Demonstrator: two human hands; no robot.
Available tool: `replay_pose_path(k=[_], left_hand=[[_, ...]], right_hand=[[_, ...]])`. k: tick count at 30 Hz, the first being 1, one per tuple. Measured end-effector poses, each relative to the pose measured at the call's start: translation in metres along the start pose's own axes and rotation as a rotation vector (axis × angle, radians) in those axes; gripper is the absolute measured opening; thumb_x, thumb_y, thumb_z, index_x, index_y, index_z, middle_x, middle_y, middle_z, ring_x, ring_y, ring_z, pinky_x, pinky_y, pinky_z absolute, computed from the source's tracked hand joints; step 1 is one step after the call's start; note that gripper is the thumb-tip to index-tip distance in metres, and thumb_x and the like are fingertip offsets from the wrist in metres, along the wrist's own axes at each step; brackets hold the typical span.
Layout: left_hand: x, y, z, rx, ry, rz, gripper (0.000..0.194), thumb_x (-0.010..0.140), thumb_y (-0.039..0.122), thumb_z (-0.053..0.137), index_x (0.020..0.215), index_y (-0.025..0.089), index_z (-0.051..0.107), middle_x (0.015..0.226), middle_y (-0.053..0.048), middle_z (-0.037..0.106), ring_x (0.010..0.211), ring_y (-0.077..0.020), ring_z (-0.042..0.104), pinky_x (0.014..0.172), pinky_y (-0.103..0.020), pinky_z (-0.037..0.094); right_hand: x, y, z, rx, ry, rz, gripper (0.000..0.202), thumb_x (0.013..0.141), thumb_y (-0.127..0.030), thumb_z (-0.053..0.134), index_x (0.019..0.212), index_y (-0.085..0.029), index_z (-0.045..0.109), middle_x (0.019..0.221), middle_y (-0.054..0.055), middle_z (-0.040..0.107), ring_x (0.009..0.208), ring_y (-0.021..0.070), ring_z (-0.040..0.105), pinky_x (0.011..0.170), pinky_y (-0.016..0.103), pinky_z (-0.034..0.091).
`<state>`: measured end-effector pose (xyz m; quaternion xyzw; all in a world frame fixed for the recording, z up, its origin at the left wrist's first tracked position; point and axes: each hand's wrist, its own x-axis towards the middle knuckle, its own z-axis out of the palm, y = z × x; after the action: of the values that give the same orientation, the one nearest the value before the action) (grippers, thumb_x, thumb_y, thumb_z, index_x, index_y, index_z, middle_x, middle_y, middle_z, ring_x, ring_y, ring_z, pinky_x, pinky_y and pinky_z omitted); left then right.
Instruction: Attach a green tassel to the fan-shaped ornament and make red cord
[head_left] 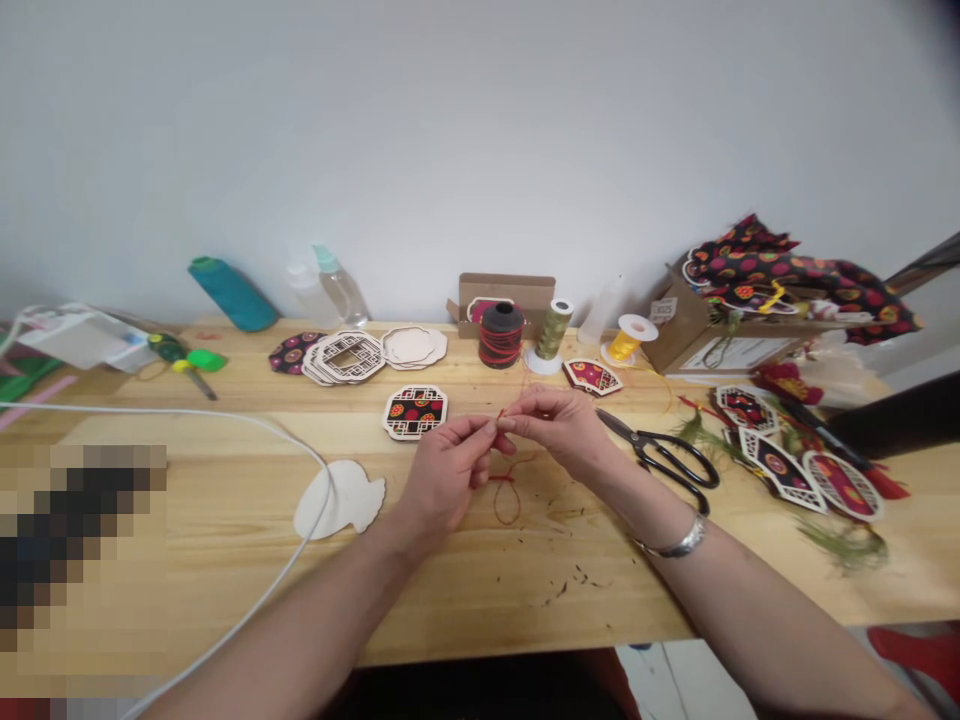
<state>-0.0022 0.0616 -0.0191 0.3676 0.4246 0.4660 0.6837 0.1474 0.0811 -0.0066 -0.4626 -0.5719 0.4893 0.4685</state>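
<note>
Near the middle of the table, my left hand and my right hand meet fingertip to fingertip. Both pinch a thin red cord, and a loop of it hangs or lies below the fingers; which of the two I cannot tell. Just behind my left hand lies an octagonal ornament with patterned fabric in a pale lattice frame. Black-handled scissors rest beside my right wrist, which wears a silver bracelet. A spool of red cord stands behind the hands.
Lattice frames, a green thread spool and a yellow spool line the back. A fabric-filled cardboard box and finished ornaments occupy the right. A white cable crosses the left over a pale cutout.
</note>
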Motion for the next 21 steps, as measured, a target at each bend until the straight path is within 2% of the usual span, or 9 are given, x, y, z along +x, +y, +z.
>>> replay_pose_path(k=[5, 14, 21], left_hand=[[0.0004, -0.0001, -0.0001, 0.037, 0.032, 0.025, 0.014, 0.071, 0.026, 0.067, 0.070, 0.012, 0.067, 0.056, 0.002, 0.054, 0.043, -0.0025, 0.036, 0.039, -0.016, 0.024], [0.0011, -0.0013, -0.0029, 0.083, 0.035, 0.071, 0.016, 0.073, 0.029, 0.067, 0.074, 0.013, 0.069, 0.058, 0.003, 0.052, 0.044, -0.0030, 0.037, 0.042, -0.017, 0.027], [0.0028, -0.0027, -0.0048, 0.138, 0.040, 0.117, 0.017, 0.073, 0.031, 0.068, 0.074, 0.014, 0.070, 0.058, 0.003, 0.051, 0.045, -0.0038, 0.038, 0.043, -0.018, 0.029]], right_hand=[[-0.0002, -0.0010, 0.0021, 0.073, -0.010, 0.065, 0.017, 0.061, -0.031, 0.077, 0.063, -0.016, 0.069, 0.062, 0.000, 0.062, 0.059, 0.0108, 0.054, 0.058, 0.026, 0.042], [-0.0008, 0.0014, 0.0052, 0.183, 0.007, 0.134, 0.020, 0.058, -0.032, 0.078, 0.065, -0.016, 0.068, 0.065, 0.000, 0.065, 0.062, 0.0111, 0.056, 0.065, 0.027, 0.045], [-0.0017, -0.0003, 0.0090, 0.254, 0.023, 0.165, 0.021, 0.057, -0.030, 0.078, 0.065, -0.015, 0.065, 0.063, -0.002, 0.063, 0.060, 0.0094, 0.054, 0.063, 0.025, 0.044]])
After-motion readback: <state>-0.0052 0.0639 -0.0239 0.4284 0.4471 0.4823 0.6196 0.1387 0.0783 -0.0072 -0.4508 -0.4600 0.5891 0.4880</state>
